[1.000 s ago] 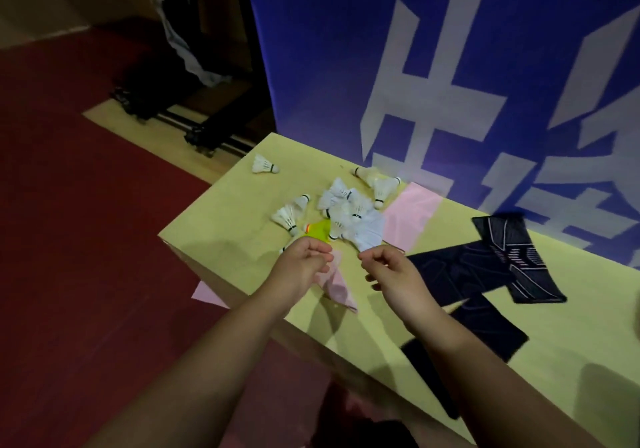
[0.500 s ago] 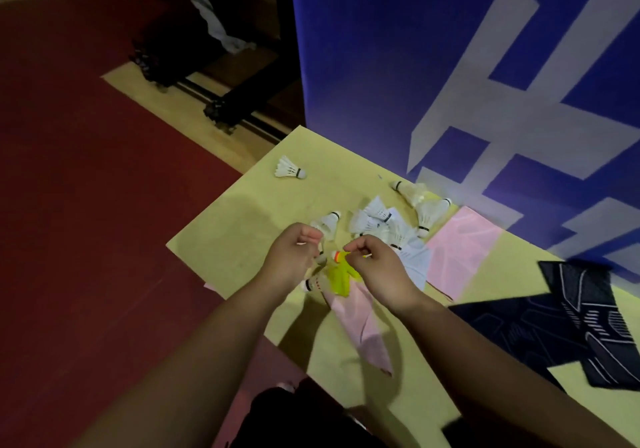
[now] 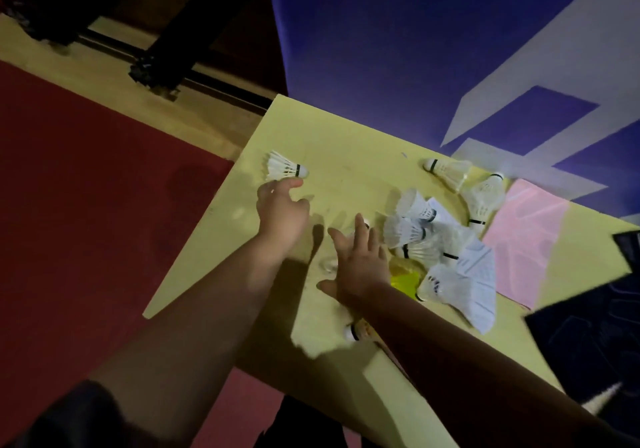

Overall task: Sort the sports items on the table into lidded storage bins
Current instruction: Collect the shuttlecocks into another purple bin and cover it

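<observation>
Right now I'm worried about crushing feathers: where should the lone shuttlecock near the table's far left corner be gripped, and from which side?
Pinch the lone shuttlecock at its cork, by the black band, probably coming from the near side, where the left hand hovers. It lies on its side, cork pointing right and the fragile feather skirt flaring left.

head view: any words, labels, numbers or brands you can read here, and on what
No text can be read in this view.
blue banner: big pale strokes of a character, cut off by the frame, unreadable.
pink sheet: faint print, too blurred to read.
white sheet: faint markings, too blurred to read.
shuttlecocks: black bands only, no lettering visible.
</observation>
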Tool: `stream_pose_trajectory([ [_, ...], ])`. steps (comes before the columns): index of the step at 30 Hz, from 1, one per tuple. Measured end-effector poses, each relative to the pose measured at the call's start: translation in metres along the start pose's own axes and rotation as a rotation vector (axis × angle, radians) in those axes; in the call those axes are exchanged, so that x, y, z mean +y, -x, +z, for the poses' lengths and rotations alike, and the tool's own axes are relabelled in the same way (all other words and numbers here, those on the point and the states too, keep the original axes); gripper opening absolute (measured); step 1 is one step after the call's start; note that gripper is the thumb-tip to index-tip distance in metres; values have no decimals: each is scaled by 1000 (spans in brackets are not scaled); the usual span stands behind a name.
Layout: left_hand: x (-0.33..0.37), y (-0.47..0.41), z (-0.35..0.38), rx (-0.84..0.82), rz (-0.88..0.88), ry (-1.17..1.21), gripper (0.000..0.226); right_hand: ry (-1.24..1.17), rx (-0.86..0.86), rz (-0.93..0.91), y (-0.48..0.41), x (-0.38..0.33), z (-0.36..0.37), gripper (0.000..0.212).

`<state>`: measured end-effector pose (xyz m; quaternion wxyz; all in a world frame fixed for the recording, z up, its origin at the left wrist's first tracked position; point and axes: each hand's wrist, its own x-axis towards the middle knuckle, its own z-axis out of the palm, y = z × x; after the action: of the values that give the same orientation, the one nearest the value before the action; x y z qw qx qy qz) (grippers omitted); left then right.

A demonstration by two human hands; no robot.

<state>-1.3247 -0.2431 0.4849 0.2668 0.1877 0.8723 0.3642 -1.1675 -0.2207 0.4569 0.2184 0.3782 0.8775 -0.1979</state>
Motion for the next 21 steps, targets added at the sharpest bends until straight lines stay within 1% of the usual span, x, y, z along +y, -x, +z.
stream_pose_trajectory([
  [3, -5, -30, 6, -10, -27, -76, 41, -42, 3, 74, -16, -5, 7, 85],
  [6, -13, -53, 10, -39, -28, -103, 42, -196, 145, 80, -26, -2, 7, 71],
  [8, -18, -65, 11, -51, -1, -131, 41, -239, 215, 59, -30, 1, 3, 68],
  [10, -21, -73, 11, -29, 54, -180, 37, -246, 263, 59, -31, 2, -2, 67],
  [13, -20, -69, 9, 9, 138, -119, 24, -316, 363, 52, -27, 6, -11, 54],
  [14, -17, -60, 9, 7, 191, -110, 20, -355, 404, 49, -24, 9, -16, 48],
  [15, -13, -47, 9, -2, 293, -139, 17, -402, 452, 55, -20, 13, -20, 43],
  [17, -8, -8, 15, -59, 558, -283, 15, -497, 562, 97, -8, 27, -31, 39],
  [18, -8, 15, 19, -113, 645, -366, 18, -525, 603, 124, -1, 35, -35, 39],
  [21, -14, 76, 39, -276, 728, -576, 49, -573, 671, 168, 19, 60, -41, 38],
])
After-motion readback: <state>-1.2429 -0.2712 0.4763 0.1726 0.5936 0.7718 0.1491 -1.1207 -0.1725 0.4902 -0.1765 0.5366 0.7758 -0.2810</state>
